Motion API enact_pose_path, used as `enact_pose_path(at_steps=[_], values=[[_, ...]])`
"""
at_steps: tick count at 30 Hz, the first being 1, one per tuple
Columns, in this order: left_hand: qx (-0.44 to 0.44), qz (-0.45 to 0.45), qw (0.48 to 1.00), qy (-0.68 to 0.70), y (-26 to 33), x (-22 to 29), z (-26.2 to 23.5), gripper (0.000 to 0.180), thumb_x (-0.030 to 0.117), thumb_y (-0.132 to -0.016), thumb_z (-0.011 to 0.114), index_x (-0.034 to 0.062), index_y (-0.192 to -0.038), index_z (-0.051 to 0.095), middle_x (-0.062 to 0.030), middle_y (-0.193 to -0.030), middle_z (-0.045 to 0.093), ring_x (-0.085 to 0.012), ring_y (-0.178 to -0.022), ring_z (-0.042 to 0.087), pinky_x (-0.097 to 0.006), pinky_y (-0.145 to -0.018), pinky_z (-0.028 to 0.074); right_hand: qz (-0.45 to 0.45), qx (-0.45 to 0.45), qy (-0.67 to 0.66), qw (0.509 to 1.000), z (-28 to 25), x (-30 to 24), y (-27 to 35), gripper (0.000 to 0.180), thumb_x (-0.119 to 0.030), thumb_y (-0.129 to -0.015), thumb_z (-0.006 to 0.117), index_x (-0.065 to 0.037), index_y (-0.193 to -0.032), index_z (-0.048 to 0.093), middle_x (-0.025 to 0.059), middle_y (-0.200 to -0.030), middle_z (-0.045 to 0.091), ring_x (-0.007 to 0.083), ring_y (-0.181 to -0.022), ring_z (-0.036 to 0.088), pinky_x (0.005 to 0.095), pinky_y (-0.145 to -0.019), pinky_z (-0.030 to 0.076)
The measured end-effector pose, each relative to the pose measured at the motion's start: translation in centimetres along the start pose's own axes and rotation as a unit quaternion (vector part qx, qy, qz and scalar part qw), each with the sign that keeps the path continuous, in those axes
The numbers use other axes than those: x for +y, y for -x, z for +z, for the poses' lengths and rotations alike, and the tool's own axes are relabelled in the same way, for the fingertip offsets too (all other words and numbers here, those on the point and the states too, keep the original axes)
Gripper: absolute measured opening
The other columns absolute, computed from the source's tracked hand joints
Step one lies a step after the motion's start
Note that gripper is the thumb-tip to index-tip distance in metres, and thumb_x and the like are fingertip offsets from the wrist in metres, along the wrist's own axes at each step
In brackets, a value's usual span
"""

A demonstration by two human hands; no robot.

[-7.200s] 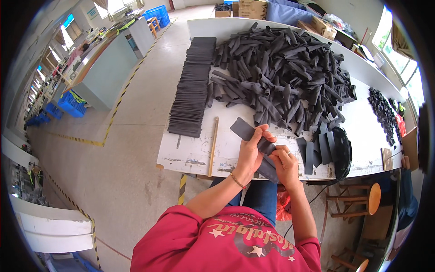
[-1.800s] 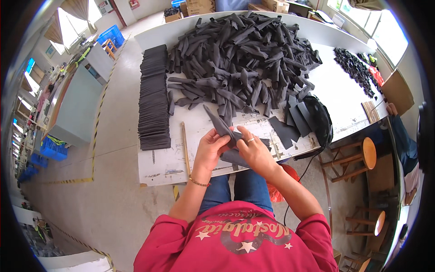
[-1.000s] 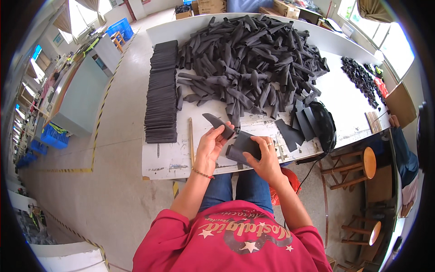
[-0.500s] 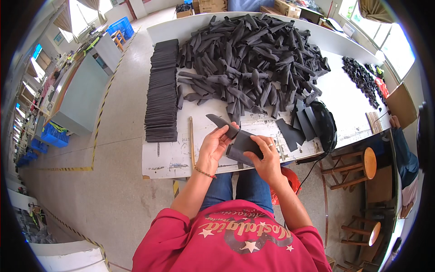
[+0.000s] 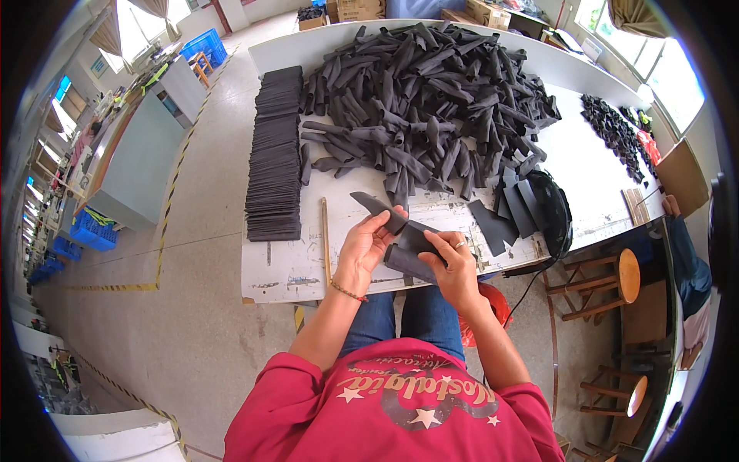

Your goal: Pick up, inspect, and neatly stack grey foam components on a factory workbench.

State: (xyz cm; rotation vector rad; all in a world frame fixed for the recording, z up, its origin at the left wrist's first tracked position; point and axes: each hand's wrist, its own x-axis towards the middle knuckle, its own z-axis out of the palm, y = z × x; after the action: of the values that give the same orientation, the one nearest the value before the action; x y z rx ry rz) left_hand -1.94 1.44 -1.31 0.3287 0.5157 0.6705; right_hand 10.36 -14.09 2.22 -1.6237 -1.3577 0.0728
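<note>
Dark strip in left hand, gold shirt lettering, probably blue table print

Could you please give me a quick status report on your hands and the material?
Left hand gripping dark material. Right hand gripping dark flap; one piece or two, cannot tell. Wooden stick to the left, dark heap beyond.

A bent dark strip juts from the left hand, a curled dark piece from the right hand.
</note>
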Motion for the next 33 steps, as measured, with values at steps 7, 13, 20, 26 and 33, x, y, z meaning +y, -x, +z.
enact_pose_path(at_steps=[7,13,20,26,33], values=[[-0.028,-0.016,0.999,-0.037,0.3,-0.8,0.2,0.025,0.003,-0.092,0.059,-0.0078,-0.115,0.053,-0.0194,-0.115,0.064,-0.0269,-0.106,0.065,-0.037,-0.095,0.053,-0.067,0.023,0.089,0.994,0.0,0.5,-0.3,0.030,-0.003,-0.074,0.074,-0.004,-0.103,0.069,0.0091,-0.092,0.060,0.0288,-0.084,0.057,0.0382,-0.073,0.047],[-0.035,0.006,0.999,-0.042,1.1,-1.3,0.6,0.024,0.001,-0.091,0.060,-0.0039,-0.113,0.055,-0.0203,-0.113,0.065,-0.0286,-0.105,0.065,-0.041,-0.093,0.054,-0.119,0.058,0.150,0.980,0.1,0.3,-0.5,0.027,-0.001,-0.073,0.072,-0.004,-0.100,0.068,0.0064,-0.088,0.057,0.0261,-0.082,0.056,0.0379,-0.072,0.046],[-0.024,0.044,0.996,-0.077,1.8,-1.5,1.4,0.030,-0.002,-0.088,0.062,-0.0014,-0.116,0.053,-0.0218,-0.111,0.065,-0.0298,-0.101,0.066,-0.043,-0.091,0.056,-0.151,0.070,0.186,0.968,0.4,0.3,-0.7,0.031,-0.001,-0.073,0.072,-0.004,-0.103,0.067,0.0065,-0.090,0.057,0.0264,-0.083,0.056,0.0386,-0.074,0.046],[-0.022,0.118,0.981,-0.150,2.8,-3.0,2.6,0.039,-0.001,-0.089,0.063,-0.0036,-0.125,0.048,-0.0216,-0.110,0.065,-0.0268,-0.101,0.066,-0.038,-0.089,0.056,-0.109,0.067,0.166,0.978,1.6,-0.1,-0.5,0.041,-0.004,-0.074,0.073,-0.002,-0.113,0.060,0.0114,-0.098,0.059,0.0299,-0.088,0.056,0.0411,-0.078,0.047],[-0.111,0.141,0.983,-0.044,2.0,-2.8,2.6,0.028,0.022,-0.099,0.054,-0.0005,-0.115,0.054,-0.0196,-0.101,0.069,-0.0296,-0.100,0.066,-0.039,-0.093,0.050,-0.052,-0.005,0.126,0.991,2.1,-1.8,0.5,0.044,-0.004,-0.073,0.074,-0.003,-0.113,0.054,0.0179,-0.109,0.058,0.0376,-0.096,0.057,0.0434,-0.083,0.047]])
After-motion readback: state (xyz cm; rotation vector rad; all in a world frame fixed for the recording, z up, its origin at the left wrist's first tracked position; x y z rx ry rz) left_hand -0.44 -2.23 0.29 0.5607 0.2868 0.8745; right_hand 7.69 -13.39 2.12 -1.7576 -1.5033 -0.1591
